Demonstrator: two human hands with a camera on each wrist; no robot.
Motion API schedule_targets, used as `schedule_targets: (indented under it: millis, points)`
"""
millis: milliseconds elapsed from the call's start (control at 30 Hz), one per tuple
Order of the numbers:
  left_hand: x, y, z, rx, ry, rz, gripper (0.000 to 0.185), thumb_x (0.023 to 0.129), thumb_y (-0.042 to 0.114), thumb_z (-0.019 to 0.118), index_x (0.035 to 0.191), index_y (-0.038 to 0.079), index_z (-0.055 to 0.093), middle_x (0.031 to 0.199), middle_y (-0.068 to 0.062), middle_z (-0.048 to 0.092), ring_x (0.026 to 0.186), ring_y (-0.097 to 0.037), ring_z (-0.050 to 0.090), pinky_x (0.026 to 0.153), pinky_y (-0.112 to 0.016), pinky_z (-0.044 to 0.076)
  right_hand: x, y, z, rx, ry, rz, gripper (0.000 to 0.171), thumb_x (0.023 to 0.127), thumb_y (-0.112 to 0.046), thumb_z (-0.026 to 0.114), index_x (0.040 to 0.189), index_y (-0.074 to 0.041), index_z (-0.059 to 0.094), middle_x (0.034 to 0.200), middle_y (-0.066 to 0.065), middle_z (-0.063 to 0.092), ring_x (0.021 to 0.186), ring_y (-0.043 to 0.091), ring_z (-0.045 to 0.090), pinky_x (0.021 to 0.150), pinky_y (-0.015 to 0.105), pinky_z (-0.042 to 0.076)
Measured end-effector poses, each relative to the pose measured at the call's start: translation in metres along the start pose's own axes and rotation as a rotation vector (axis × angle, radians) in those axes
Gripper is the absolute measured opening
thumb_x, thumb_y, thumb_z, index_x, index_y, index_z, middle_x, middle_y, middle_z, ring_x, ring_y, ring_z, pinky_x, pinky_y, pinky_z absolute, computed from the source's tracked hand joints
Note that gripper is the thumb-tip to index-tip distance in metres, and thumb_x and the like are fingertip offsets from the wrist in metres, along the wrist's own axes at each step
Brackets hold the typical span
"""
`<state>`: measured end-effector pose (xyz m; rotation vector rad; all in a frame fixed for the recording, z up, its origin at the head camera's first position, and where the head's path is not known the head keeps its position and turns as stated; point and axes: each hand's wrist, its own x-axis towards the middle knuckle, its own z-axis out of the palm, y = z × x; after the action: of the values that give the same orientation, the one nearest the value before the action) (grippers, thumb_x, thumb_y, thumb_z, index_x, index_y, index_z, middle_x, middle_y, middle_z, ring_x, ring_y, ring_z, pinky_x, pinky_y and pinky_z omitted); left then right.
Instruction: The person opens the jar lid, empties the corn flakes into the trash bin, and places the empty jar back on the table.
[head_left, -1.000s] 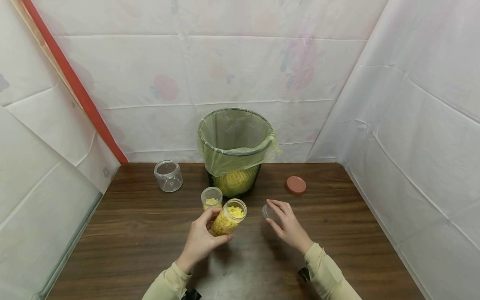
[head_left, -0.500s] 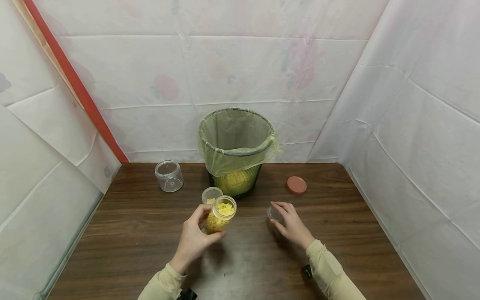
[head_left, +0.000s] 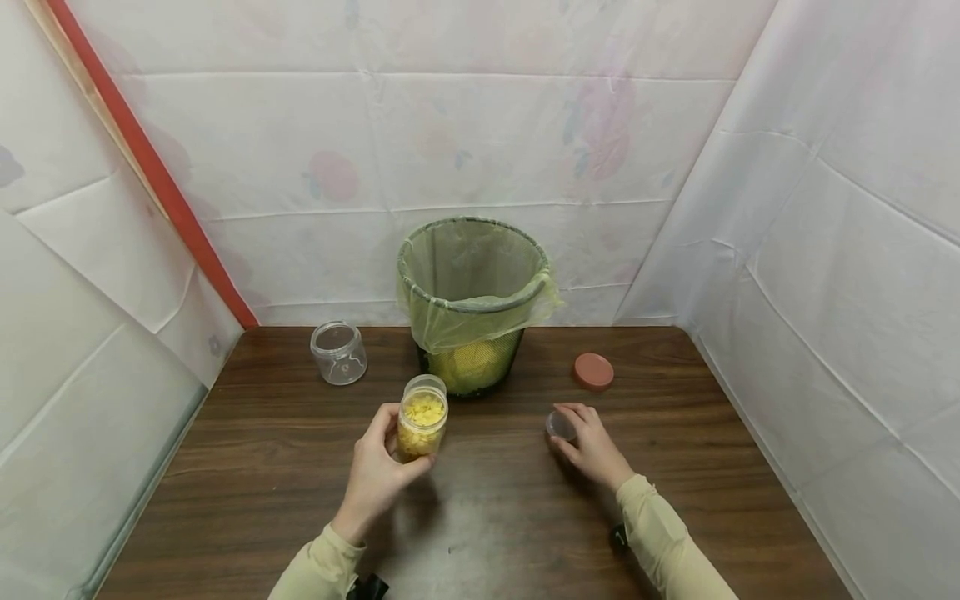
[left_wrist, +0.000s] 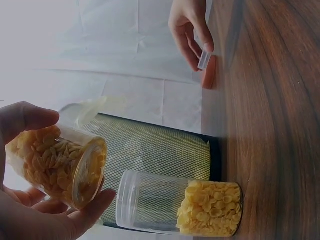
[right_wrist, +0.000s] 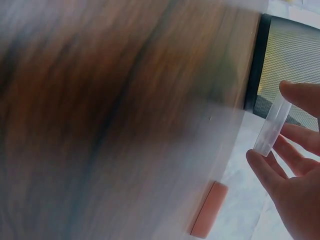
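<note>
My left hand (head_left: pixel 377 471) grips a clear jar (head_left: pixel 422 423) filled with yellow flakes, its open mouth tipped slightly away from me. In the left wrist view the held jar (left_wrist: pixel 55 160) is raised off the table. Behind it stands a second clear jar (left_wrist: pixel 180 202), about half full of the same flakes and mostly hidden in the head view. At the right, my right hand (head_left: pixel 596 450) pinches a clear round lid (head_left: pixel 560 426) by its edge, close over the table. The right wrist view shows that lid (right_wrist: pixel 272 126) edge-on between thumb and fingers.
A mesh waste bin (head_left: pixel 472 367) with a thin yellow liner stands at the back middle. Left of it is an empty clear jar (head_left: pixel 339 354). A pinkish-red lid (head_left: pixel 592 372) lies at the back right. White sheets (head_left: pixel 480 142) enclose the table (head_left: pixel 247 467).
The left hand has moved left with the jar of flakes, now overlapping the second jar. The right hand has shifted right with the clear lid, nearer the red lid.
</note>
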<state>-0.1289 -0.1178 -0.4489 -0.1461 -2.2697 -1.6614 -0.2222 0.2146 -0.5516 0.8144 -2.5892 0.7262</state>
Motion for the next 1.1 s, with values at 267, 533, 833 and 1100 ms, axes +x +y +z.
schedule_targets:
  millis: [267,533,833,1100]
  points:
    - [0.002,-0.014,-0.001,-0.068,0.019,-0.025,0.062,0.056,-0.014,0.080,0.110,0.002,0.053,0.107,-0.012,0.066,0.097,-0.001,0.059,0.084,-0.011,0.048,0.001,0.007,-0.006,0.026,-0.054,0.099,0.053,0.079,-0.013,0.076,0.126,0.003,0.056,0.120,0.017,0.056,0.104,0.030,0.051,0.080,0.043,0.050]
    - [0.002,-0.013,-0.003,-0.080,0.047,-0.093,0.061,0.058,-0.015,0.078,0.111,0.000,0.052,0.108,-0.011,0.063,0.096,-0.001,0.059,0.082,-0.012,0.050,0.000,0.014,-0.008,0.027,-0.089,0.159,0.053,0.081,-0.016,0.074,0.127,0.001,0.055,0.121,0.016,0.056,0.106,0.030,0.051,0.082,0.042,0.050]
    - [0.000,-0.016,-0.005,-0.088,0.101,-0.092,0.061,0.059,-0.011,0.081,0.111,0.003,0.053,0.107,-0.009,0.062,0.095,-0.005,0.061,0.079,-0.014,0.052,-0.002,0.025,-0.006,0.029,-0.077,0.192,0.052,0.082,-0.017,0.074,0.127,0.001,0.056,0.119,0.017,0.057,0.105,0.031,0.052,0.081,0.043,0.050]
    - [-0.001,-0.011,-0.006,-0.106,0.111,-0.087,0.060,0.060,-0.011,0.081,0.111,0.002,0.053,0.107,-0.008,0.061,0.096,-0.005,0.060,0.081,-0.015,0.052,-0.001,0.034,-0.007,-0.008,-0.082,0.191,0.052,0.081,-0.016,0.075,0.125,0.002,0.056,0.117,0.019,0.057,0.103,0.033,0.053,0.080,0.043,0.050]
